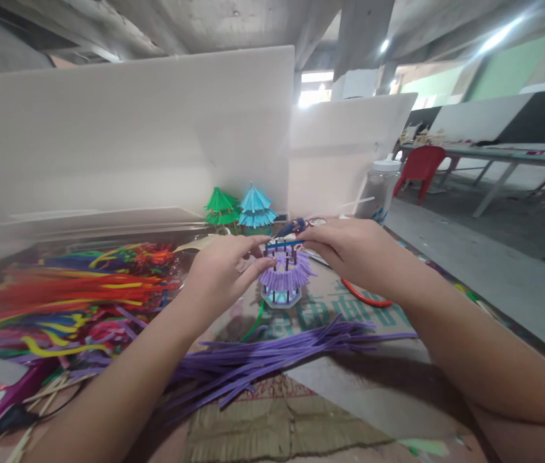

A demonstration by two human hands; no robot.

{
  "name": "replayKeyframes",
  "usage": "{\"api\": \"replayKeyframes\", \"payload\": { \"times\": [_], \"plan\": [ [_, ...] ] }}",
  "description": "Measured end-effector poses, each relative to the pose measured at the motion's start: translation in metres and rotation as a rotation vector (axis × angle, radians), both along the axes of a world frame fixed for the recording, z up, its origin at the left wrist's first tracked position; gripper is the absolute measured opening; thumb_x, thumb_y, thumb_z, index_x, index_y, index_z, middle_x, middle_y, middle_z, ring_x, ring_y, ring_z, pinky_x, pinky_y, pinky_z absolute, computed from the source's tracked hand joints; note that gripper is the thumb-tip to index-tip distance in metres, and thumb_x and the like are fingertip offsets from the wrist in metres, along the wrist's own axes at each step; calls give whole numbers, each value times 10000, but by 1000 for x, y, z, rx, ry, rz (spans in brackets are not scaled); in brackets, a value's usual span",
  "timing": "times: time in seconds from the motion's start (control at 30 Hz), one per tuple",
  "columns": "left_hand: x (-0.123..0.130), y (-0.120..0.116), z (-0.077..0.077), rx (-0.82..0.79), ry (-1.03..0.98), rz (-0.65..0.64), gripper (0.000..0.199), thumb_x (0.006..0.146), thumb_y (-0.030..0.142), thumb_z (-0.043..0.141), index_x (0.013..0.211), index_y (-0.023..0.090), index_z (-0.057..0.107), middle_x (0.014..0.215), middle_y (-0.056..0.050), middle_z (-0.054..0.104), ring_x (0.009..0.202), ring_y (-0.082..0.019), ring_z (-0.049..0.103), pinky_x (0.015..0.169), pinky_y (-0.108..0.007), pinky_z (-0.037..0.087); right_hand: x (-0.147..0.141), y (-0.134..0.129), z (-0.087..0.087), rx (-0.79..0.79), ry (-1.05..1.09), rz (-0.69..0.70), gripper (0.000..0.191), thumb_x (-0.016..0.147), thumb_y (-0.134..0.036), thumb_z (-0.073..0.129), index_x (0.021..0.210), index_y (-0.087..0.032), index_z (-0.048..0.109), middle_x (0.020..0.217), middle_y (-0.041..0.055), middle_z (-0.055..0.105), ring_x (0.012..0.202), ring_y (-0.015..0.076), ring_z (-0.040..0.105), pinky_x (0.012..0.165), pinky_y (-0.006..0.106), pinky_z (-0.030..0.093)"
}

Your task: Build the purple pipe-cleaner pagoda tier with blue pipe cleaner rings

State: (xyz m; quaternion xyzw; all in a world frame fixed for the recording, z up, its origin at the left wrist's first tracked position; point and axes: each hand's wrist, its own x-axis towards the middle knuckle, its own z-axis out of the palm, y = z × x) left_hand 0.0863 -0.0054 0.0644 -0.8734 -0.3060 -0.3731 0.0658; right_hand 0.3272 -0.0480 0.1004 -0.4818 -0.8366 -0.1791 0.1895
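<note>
A small pagoda model (286, 280) stands upright on the cardboard, with a purple fringed roof tier, dark posts and a pale base. Across the tops of its posts lies a blue strip (284, 245). My left hand (226, 263) is at the model's left side, thumb against a post and index finger by the strip's left end. From the right, my right hand (349, 247) pinches the strip's other end, its fingertips partly hidden. In front of the model lies a bundle of purple pipe cleaners (282, 350).
Green (221, 207) and blue (255, 206) pagoda models stand behind. Many coloured pipe cleaners (69, 289) are piled at left. A clear lidded jar (379, 190) stands back right, and a red-handled tool (363, 296) lies under my right arm. White boards (132, 141) close off the back.
</note>
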Motion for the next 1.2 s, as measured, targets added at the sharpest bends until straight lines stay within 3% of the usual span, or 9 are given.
{"api": "replayKeyframes", "payload": {
  "times": [0.07,0.2,0.37,0.67,0.77,0.87,0.97,1.07,1.2],
  "plan": [
    [-1,0,0,4,-23,4,297,971,364,584,1151,162,707,935,-58,761,852,-200,685,751,-308,492,1,1,-1,-2,-17,13,283,979,-220,485,1052,-204,758,1011,85,779,924,244,705,778,328,470],
    [1,2,-1,80,27,-29,227,985,265,551,914,165,742,864,-60,754,834,-195,685,751,-301,494,0,2,-5,-8,-15,46,281,991,-232,484,1019,-200,761,985,86,776,905,226,696,747,304,448],
    [2,4,-3,86,61,-40,194,973,261,590,1045,157,737,861,-54,749,841,-185,687,764,-286,502,-2,3,-7,10,-15,64,287,992,-218,480,1009,-183,764,937,88,775,880,227,695,721,305,427],
    [4,3,-6,175,38,-54,185,982,243,563,976,161,729,798,-39,721,757,-170,654,701,-274,465,-1,8,-16,145,19,211,251,995,-213,502,1065,-178,741,869,64,760,819,197,685,672,284,412],
    [3,3,-3,108,81,1,229,988,299,548,885,176,711,729,-23,679,695,-169,611,642,-279,414,-1,10,-17,160,10,201,233,982,-185,512,1043,-176,737,886,61,767,809,188,687,664,276,407],
    [-1,7,-2,-66,201,53,290,962,401,584,778,192,666,686,-6,643,638,-164,570,589,-275,356,3,10,-13,198,19,120,229,981,-193,510,1010,-172,737,917,67,776,796,191,692,646,278,397],
    [0,11,-9,-199,347,7,236,887,453,690,930,222,679,749,8,669,668,-169,596,594,-262,355,10,9,-8,237,56,49,227,988,-244,520,1015,-180,736,925,61,780,770,191,690,623,280,377],
    [6,12,-18,-194,445,24,282,838,428,750,1010,230,647,803,5,684,702,-186,623,609,-269,366,15,7,-3,249,78,26,224,985,-243,523,1013,-193,739,900,49,775,765,185,679,613,279,353],
    [9,16,-26,-119,506,104,177,876,340,707,978,211,641,834,-21,695,747,-208,645,641,-290,390,19,4,3,188,48,28,233,973,-210,514,929,-186,742,886,49,754,784,179,660,623,279,344]
  ]
}}
